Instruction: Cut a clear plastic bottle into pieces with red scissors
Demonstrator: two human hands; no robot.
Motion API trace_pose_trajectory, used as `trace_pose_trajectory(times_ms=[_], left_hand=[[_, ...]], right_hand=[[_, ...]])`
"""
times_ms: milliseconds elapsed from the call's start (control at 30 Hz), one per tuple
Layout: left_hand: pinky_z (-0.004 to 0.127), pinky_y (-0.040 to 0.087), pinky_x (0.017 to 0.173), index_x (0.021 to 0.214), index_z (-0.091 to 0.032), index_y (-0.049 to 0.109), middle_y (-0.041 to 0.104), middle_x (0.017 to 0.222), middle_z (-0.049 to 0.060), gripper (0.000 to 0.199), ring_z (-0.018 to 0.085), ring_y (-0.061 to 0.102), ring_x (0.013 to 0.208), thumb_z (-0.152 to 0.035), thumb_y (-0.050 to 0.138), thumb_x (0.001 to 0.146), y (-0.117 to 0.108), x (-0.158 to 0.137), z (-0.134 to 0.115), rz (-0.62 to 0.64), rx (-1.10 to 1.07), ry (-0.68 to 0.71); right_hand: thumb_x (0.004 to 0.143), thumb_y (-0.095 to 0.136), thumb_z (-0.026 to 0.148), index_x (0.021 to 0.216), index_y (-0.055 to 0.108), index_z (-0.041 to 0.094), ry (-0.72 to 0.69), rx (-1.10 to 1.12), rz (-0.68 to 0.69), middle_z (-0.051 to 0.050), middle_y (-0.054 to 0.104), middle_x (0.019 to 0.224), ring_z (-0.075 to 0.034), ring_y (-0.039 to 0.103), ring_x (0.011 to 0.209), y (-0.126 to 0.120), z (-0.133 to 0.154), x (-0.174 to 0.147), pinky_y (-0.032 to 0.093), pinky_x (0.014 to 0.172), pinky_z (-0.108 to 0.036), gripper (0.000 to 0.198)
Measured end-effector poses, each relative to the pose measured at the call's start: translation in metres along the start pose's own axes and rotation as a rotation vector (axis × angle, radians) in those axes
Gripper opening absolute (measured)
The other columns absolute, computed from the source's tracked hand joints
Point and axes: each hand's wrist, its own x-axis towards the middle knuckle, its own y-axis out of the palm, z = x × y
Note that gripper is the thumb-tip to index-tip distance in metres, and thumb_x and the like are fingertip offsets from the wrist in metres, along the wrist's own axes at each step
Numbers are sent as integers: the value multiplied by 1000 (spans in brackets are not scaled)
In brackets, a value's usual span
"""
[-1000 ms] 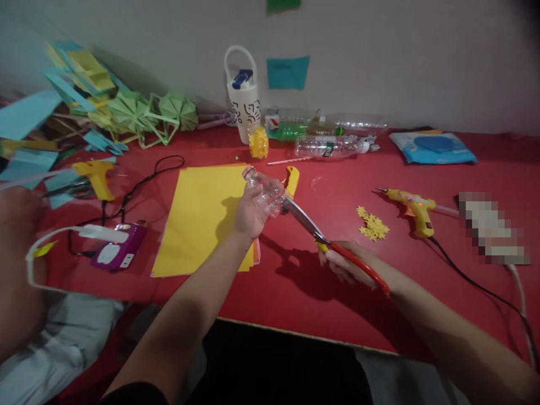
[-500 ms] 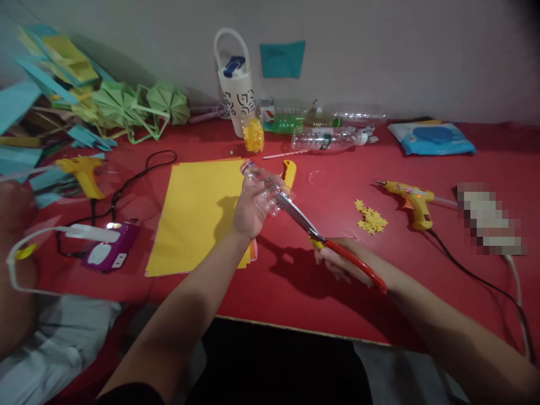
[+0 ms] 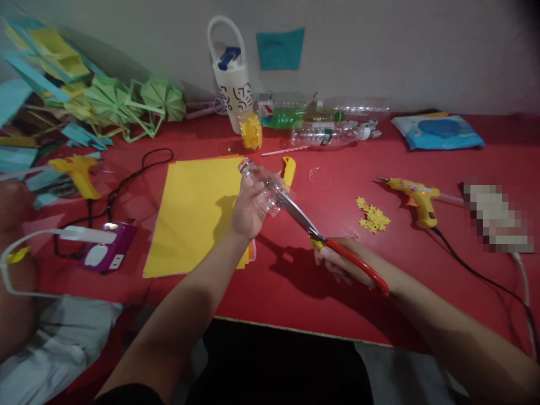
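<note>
My left hand (image 3: 248, 209) is closed around a clear plastic bottle piece (image 3: 268, 191), its neck pointing up and left. A pair of scissors (image 3: 295, 212) with red handles is in my right hand (image 3: 337, 259), fingers wrapped round the grips. The blades reach the cut end of the bottle piece; whether they bite into the plastic I cannot tell. Below and left of the bottle lies a stack of yellow paper (image 3: 189, 219). Just behind the bottle rests a yellow-handled tool (image 3: 289, 169), partly hidden.
Yellow paper stars (image 3: 373, 216) and a glue gun (image 3: 415, 197) lie at right. A second glue gun (image 3: 80, 171), a purple power strip (image 3: 107, 250) and a person's arm (image 3: 17, 225) are at left. Plastic bottles (image 3: 323, 135) and a white tumbler (image 3: 234, 93) stand along the wall.
The view has shifted slightly. Both hands, the scissors and the bottle piece keep nearly the same position.
</note>
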Motion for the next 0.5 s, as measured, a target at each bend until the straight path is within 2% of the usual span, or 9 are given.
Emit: trace_pose_trajectory(times_ms=[300, 500], left_hand=[[43, 53, 96, 99, -25, 56, 70, 95, 3, 34, 24, 69, 101, -31, 73, 70, -3, 1, 2, -1, 18, 15], [43, 53, 95, 97, -25, 56, 69, 92, 2, 39, 24, 69, 100, -33, 76, 66, -1, 0, 1, -15, 9, 15]], right_hand=[[74, 50, 86, 72, 48, 21, 36, 12, -15, 9, 38, 51, -6, 37, 40, 2, 4, 0, 35, 42, -23, 65], [67, 56, 87, 65, 41, 23, 101, 70, -35, 11, 33, 46, -5, 31, 38, 8, 13, -2, 28, 39, -21, 66]])
